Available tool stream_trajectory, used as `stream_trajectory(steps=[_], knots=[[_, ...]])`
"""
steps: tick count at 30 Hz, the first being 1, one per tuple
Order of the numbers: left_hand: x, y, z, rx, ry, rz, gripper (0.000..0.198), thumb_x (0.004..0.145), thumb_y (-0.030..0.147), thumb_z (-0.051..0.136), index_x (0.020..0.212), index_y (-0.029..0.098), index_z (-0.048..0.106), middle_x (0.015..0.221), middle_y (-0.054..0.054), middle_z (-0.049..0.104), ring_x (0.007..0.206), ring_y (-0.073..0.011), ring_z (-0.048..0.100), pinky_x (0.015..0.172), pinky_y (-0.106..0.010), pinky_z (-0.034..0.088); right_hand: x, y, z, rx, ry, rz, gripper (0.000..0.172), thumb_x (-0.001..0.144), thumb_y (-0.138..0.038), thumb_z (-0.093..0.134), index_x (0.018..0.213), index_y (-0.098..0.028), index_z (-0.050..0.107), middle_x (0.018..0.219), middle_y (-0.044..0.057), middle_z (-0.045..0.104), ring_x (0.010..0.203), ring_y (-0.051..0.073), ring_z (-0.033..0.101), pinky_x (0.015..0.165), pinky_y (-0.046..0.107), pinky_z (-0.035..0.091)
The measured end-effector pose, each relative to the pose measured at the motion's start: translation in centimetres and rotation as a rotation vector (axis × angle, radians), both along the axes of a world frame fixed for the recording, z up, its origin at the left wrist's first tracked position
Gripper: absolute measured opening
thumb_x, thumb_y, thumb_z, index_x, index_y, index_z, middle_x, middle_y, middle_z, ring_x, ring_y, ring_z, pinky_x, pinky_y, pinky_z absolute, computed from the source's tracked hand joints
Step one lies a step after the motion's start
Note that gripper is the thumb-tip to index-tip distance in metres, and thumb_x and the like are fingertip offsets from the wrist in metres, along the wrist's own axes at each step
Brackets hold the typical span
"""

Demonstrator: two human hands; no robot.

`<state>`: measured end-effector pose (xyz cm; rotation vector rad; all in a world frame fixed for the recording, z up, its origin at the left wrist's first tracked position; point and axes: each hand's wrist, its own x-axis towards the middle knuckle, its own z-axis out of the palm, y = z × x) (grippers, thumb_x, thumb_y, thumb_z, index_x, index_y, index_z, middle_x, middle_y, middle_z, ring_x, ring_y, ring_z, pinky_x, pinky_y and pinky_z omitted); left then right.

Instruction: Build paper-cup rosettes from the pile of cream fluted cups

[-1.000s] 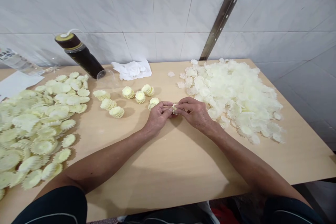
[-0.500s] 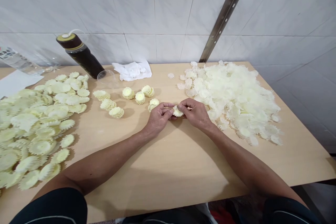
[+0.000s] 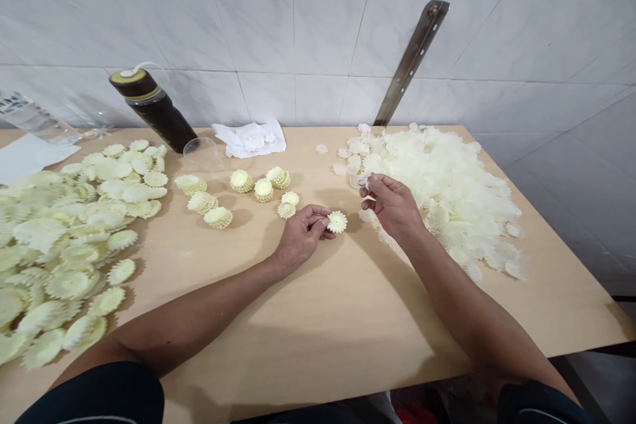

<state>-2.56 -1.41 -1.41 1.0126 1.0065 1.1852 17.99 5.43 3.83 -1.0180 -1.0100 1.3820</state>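
The left hand (image 3: 299, 238) is pinching a toothed disc (image 3: 337, 222), and the right hand (image 3: 396, 207) is pinching, seemingly, a filmy white piece (image 3: 365, 180), risking a tear from squeezing too hard.

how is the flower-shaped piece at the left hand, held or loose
Held: the left hand pinches the flower-shaped piece by its edge.

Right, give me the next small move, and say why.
Probably release the thin whitish piece onto the pale heap: the right hand seems to pinch it beside that heap, while the left hand separately holds a scalloped yellowish piece.
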Motion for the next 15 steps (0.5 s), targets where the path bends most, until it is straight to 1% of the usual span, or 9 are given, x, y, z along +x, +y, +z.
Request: stream_trajectory(steps=[2,4,7,10,11,13,14,15], knots=[[0.0,0.0,0.0,0.016,-0.008,0.012,0.051,0.084,0.055,0.085,0.109,0.015,0.067,0.091,-0.008,0.08,0.074,-0.019,0.077,0.079,-0.038,0.067,0.2,-0.2,0.4,-0.047,0.006,0.152,0.043,0.068,-0.054,0.098,0.077,-0.021,0.072,0.087,0.002,0.069,0.072,0.012,0.06,0.054,0.022,0.052],[-0.1,0.0,0.0,0.022,-0.005,0.015,0.054,0.084,0.058,0.085,0.111,0.015,0.067,0.092,-0.008,0.08,0.076,-0.0198,0.078,0.082,-0.04,0.067,0.1,-0.3,0.5,-0.065,0.026,0.23,0.042,0.069,-0.053,0.098,0.079,-0.021,0.073,0.09,0.002,0.072,0.07,0.011,0.061,0.053,0.022,0.053],[-0.2,0.1,0.1,0.021,-0.009,0.015,0.054,0.082,0.057,0.087,0.109,0.014,0.068,0.091,-0.008,0.08,0.076,-0.02,0.078,0.082,-0.04,0.067,-0.1,-0.4,0.4,-0.064,0.028,0.264,0.042,0.069,-0.054,0.097,0.084,-0.021,0.075,0.093,0.004,0.075,0.069,0.011,0.063,0.052,0.022,0.053],[-0.3,0.2,0.4,0.014,-0.04,0.02,0.053,0.081,0.055,0.089,0.107,0.014,0.07,0.093,-0.008,0.08,0.077,-0.02,0.077,0.082,-0.039,0.067,0.4,-0.2,0.4,-0.012,-0.052,0.28,0.042,0.072,-0.057,0.095,0.085,-0.021,0.077,0.092,0.005,0.076,0.07,0.014,0.066,0.053,0.025,0.056],[-0.3,0.3,0.5,0.009,-0.051,0.021,0.052,0.08,0.055,0.089,0.107,0.014,0.071,0.093,-0.008,0.08,0.077,-0.02,0.077,0.082,-0.039,0.067,0.8,-0.1,0.4,0.024,-0.119,0.276,0.041,0.075,-0.058,0.092,0.086,-0.021,0.077,0.088,0.005,0.075,0.069,0.015,0.066,0.055,0.027,0.058],[-0.4,0.3,0.6,-0.001,-0.068,0.021,0.052,0.079,0.055,0.09,0.106,0.014,0.072,0.094,-0.008,0.08,0.077,-0.0203,0.077,0.082,-0.039,0.066,1.8,0.2,0.6,0.122,-0.347,0.229,0.038,0.082,-0.057,0.087,0.09,-0.021,0.079,0.08,0.004,0.073,0.067,0.017,0.067,0.057,0.031,0.061],[-0.4,0.4,0.7,-0.006,-0.072,0.018,0.052,0.079,0.055,0.09,0.105,0.014,0.073,0.093,-0.008,0.08,0.077,-0.0203,0.077,0.082,-0.039,0.066,2.5,0.4,0.6,0.197,-0.5,0.174,0.035,0.086,-0.055,0.083,0.093,-0.021,0.081,0.08,0.005,0.073,0.067,0.018,0.067,0.059,0.033,0.062],[-0.4,0.4,0.7,-0.009,-0.071,0.015,0.052,0.079,0.055,0.09,0.106,0.014,0.073,0.093,-0.009,0.081,0.077,-0.0204,0.077,0.082,-0.039,0.066,3.1,0.5,0.7,0.286,-0.665,0.104,0.031,0.09,-0.052,0.08,0.097,-0.022,0.082,0.084,0.006,0.075,0.068,0.019,0.068,0.062,0.036,0.063]])
